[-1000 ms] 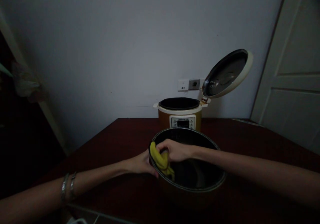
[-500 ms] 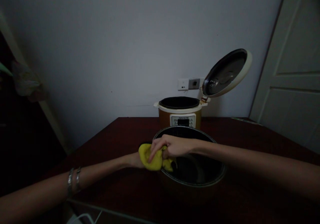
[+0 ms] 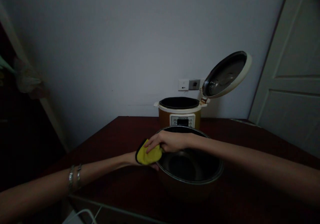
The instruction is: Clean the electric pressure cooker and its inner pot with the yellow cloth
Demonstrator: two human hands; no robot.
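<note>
A round metal inner pot (image 3: pixel 200 180) stands on the dark red table (image 3: pixel 250 144) in front of me. My right hand (image 3: pixel 166 141) reaches across its left rim with fingers pressed on a yellow cloth (image 3: pixel 147 155), which lies over the rim's outer left side. My left hand (image 3: pixel 136 159) is mostly hidden behind the cloth, resting against the pot's left wall; a fingertip shows below the cloth. Two bracelets (image 3: pixel 75 177) circle my left wrist.
An orange electric cooker (image 3: pixel 180 115) stands behind the pot against the wall, its lid (image 3: pixel 226 73) swung up to the right. A wall socket (image 3: pixel 189 84) sits behind it. A white door (image 3: pixel 292 83) is at the right. A white cable (image 3: pixel 82 215) lies near the table's front edge.
My right hand has drawn the yellow cloth from inside the pot up over the left rim to its outer side. The pot tilted slightly and the left hand stayed at its wall.
</note>
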